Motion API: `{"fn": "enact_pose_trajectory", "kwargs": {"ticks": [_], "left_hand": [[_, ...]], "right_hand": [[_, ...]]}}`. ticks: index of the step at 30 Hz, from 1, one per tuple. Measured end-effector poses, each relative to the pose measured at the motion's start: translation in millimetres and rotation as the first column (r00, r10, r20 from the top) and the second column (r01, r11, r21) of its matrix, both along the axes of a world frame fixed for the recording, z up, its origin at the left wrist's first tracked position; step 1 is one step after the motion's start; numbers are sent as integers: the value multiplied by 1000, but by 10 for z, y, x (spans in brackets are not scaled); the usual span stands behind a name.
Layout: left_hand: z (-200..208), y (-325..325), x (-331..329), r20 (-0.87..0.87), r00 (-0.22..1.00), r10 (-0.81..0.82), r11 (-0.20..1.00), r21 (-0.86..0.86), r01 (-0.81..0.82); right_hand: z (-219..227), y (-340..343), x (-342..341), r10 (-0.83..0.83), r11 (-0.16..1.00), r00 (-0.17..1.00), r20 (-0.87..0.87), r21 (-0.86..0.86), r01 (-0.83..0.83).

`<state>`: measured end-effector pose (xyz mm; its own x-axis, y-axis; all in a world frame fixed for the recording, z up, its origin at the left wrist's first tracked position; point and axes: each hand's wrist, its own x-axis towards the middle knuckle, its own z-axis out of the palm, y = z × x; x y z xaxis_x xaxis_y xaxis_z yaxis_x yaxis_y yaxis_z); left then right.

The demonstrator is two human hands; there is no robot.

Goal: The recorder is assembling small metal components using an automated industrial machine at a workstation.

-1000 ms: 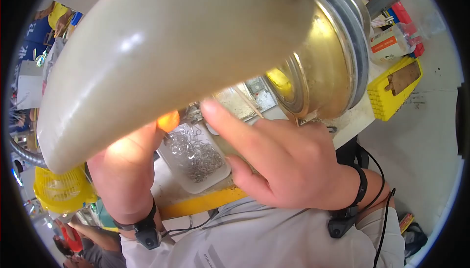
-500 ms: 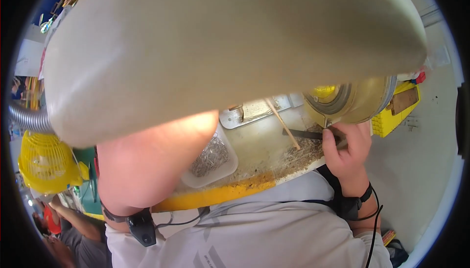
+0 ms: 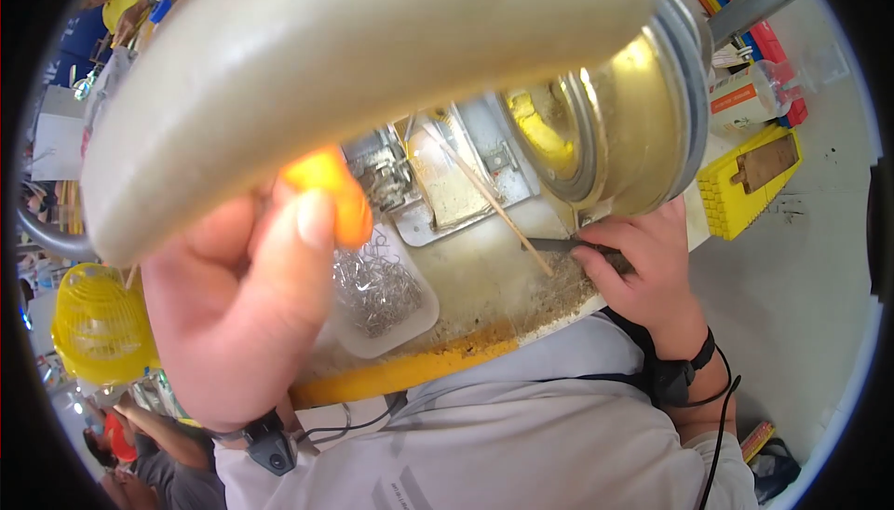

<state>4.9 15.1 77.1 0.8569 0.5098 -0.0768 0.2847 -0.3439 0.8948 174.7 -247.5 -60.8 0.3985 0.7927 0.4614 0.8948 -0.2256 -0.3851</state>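
Left hand (image 3: 244, 300): newly brought out below the smooth cream hood (image 3: 372, 54), left of the white plastic tray (image 3: 377, 348) of silvery wire pieces (image 3: 377, 296), the workplace beyond thereby exposed; fingers bunched together, thumb set against a soft bright-orange piece (image 3: 343, 198), worn or pinched cannot be told. Right hand (image 3: 650, 275): right of the tray; thumb and forefinger bent toward a dark flat bar (image 3: 561, 245), grip undetermined.

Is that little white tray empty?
No, the white tray isn't empty: a tangled pile of thin, shiny metal pieces lies inside it.
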Motion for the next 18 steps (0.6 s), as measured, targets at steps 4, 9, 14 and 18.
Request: {"fn": "enact_pose_trajectory", "kwargs": {"ticks": [4, 9, 14, 18], "left_hand": [[44, -18, -179, -39, 999, -30, 998, 60, 32], [-209, 104, -305, -80, 997, 10, 892, 452, 27], [-421, 142, -375, 12, 997, 74, 805, 590, -67], [-551, 104, -386, 24, 996, 82, 763, 641, -78]], "right_hand": [[-27, 7, -16, -24, 1000, 1000, -20, -15, 24], [-29, -19, -23, -16, 1000, 999, -36, -13, 15], [-44, -16, -29, -18, 1000, 998, -64, 18, 19], [-40, -13, -27, -14, 999, 997, -70, 46, 17]]}}
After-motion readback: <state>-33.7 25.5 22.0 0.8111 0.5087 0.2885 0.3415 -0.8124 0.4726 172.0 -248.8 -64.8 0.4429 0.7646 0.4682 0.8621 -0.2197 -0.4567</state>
